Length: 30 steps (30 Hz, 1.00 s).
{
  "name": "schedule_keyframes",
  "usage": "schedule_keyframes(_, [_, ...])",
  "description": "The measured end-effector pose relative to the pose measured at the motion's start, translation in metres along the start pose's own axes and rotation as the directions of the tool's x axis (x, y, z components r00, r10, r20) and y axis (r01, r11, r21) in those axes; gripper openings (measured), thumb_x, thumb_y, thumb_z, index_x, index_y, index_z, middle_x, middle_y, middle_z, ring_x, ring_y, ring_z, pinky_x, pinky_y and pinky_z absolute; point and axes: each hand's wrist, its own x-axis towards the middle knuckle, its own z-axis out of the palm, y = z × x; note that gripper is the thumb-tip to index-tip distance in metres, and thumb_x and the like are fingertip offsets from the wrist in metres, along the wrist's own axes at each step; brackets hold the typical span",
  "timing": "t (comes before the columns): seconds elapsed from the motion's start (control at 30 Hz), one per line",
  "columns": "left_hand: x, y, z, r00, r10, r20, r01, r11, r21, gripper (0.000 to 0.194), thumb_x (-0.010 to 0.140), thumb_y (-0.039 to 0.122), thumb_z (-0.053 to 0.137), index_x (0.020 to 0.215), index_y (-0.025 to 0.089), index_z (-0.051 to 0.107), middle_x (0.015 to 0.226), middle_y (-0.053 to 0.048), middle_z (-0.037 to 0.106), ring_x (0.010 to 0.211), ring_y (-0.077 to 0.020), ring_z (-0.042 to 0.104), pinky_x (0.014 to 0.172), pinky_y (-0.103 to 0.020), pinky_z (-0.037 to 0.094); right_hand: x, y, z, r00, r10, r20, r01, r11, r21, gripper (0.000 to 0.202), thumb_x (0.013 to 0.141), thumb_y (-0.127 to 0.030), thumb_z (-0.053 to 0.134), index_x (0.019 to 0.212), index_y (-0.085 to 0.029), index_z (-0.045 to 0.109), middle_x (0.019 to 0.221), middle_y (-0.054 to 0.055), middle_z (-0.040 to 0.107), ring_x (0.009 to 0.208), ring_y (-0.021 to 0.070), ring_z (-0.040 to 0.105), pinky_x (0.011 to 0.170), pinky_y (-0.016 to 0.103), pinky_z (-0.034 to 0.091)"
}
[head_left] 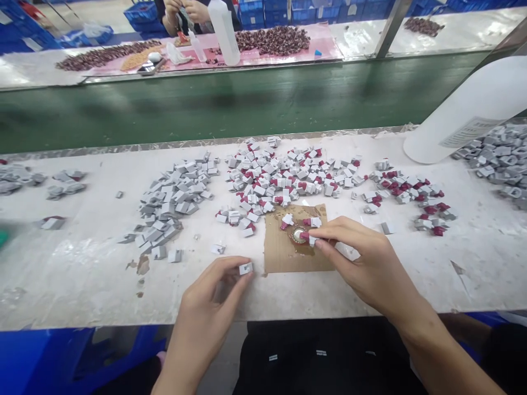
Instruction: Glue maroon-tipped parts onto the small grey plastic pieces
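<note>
My left hand [218, 296] pinches a small grey plastic block [246, 268] with an opening in its face, just above the table's front part. Between the thumb and forefinger of my right hand [362, 258] is a grey and maroon plastic piece [308, 238]. Its maroon end is at a small round metal cap [298, 236] that lies on a cardboard square [280, 255]; whether they touch I cannot tell. Two more grey and maroon pieces [287, 220] rest on the cardboard, which has wet-looking stains. A loose grey piece [218, 249] lies left of the cardboard.
Grey blocks [177, 192] are heaped to the left, grey and maroon pieces [272, 175] behind the cardboard and more at right. A large white bottle [465, 109] leans in at the right. Beyond a green belt [206, 109], another person's hands [187, 11] work at a pink-covered table.
</note>
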Motion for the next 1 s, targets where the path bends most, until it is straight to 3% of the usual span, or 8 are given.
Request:
schedule_keyframes(0.23, [0.003, 0.013, 0.014, 1.0, 0.012, -0.009, -0.013, 0.972, -0.236, 0.011, 0.108, 0.038, 0.08, 0.116, 0.034, 0.087, 0.11, -0.001, 0.08, 0.093, -0.017, 0.076, 0.082, -0.026, 0.065, 0.001, 0.0, 0.001, 1.0, -0.019, -0.001, 0.019, 1.0, -0.019, 0.021, 0.111, -0.011, 0.07, 0.119, -0.018, 0.088, 0.112, 0.008, 0.088, 0.104, 0.0218, 0.085, 0.088, 0.033, 0.069])
schedule_keyframes(0.43, [0.018, 0.044, 0.023, 0.997, 0.012, 0.081, 0.026, 0.894, -0.447, 0.014, 0.103, 0.03, 0.085, 0.117, 0.033, 0.089, 0.108, -0.001, 0.084, 0.093, -0.0171, 0.081, 0.083, -0.024, 0.069, -0.002, -0.005, -0.003, 0.984, 0.157, -0.085, -0.138, 0.97, 0.198, 0.017, 0.109, -0.023, 0.081, 0.118, -0.032, 0.092, 0.11, 0.002, 0.089, 0.102, 0.0209, 0.084, 0.086, 0.032, 0.07])
schedule_keyframes(0.5, [0.024, 0.056, 0.029, 0.99, 0.022, 0.139, 0.055, 0.849, -0.526, 0.015, 0.103, 0.031, 0.086, 0.118, 0.031, 0.09, 0.111, -0.003, 0.086, 0.096, -0.0189, 0.084, 0.087, -0.026, 0.071, -0.004, -0.006, -0.002, 0.968, 0.243, -0.059, -0.204, 0.904, 0.376, 0.015, 0.108, -0.027, 0.084, 0.116, -0.036, 0.094, 0.11, 0.001, 0.09, 0.102, 0.0201, 0.086, 0.088, 0.03, 0.071])
schedule_keyframes(0.6, [0.03, 0.071, 0.039, 0.98, 0.059, 0.191, 0.07, 0.794, -0.604, 0.018, 0.107, 0.032, 0.083, 0.124, 0.03, 0.09, 0.12, -0.005, 0.088, 0.107, -0.0207, 0.086, 0.096, -0.029, 0.072, -0.006, -0.004, -0.001, 0.946, 0.317, 0.073, -0.292, 0.727, 0.621, 0.014, 0.107, -0.033, 0.088, 0.117, -0.04, 0.094, 0.115, 0.0, 0.093, 0.106, 0.0198, 0.09, 0.095, 0.028, 0.073])
schedule_keyframes(0.73, [0.032, 0.078, 0.05, 0.972, 0.085, 0.217, 0.084, 0.741, -0.666, 0.019, 0.109, 0.032, 0.082, 0.127, 0.031, 0.09, 0.125, -0.006, 0.087, 0.114, -0.0214, 0.086, 0.1, -0.029, 0.072, -0.008, 0.0, -0.002, 0.929, 0.338, 0.147, -0.336, 0.612, 0.716, 0.014, 0.106, -0.035, 0.089, 0.119, -0.04, 0.095, 0.112, 0.0, 0.094, 0.102, 0.0184, 0.091, 0.097, 0.026, 0.073])
schedule_keyframes(0.87, [0.031, 0.077, 0.054, 0.971, 0.085, 0.225, 0.094, 0.725, -0.682, 0.02, 0.11, 0.032, 0.082, 0.128, 0.031, 0.09, 0.126, -0.006, 0.087, 0.116, -0.0225, 0.085, 0.099, -0.031, 0.073, -0.007, -0.001, -0.004, 0.933, 0.34, 0.121, -0.323, 0.637, 0.7, 0.014, 0.105, -0.033, 0.09, 0.116, -0.039, 0.096, 0.113, 0.0, 0.093, 0.105, 0.0175, 0.09, 0.096, 0.024, 0.072])
schedule_keyframes(1.0, [0.031, 0.076, 0.052, 0.968, 0.1, 0.232, 0.082, 0.744, -0.663, 0.02, 0.111, 0.03, 0.08, 0.128, 0.033, 0.09, 0.124, -0.004, 0.085, 0.115, -0.0208, 0.084, 0.1, -0.03, 0.072, -0.007, -0.007, -0.006, 0.954, 0.287, 0.083, -0.276, 0.743, 0.61, 0.017, 0.107, -0.028, 0.087, 0.116, -0.04, 0.096, 0.111, 0.0, 0.09, 0.104, 0.0155, 0.086, 0.091, 0.022, 0.07])
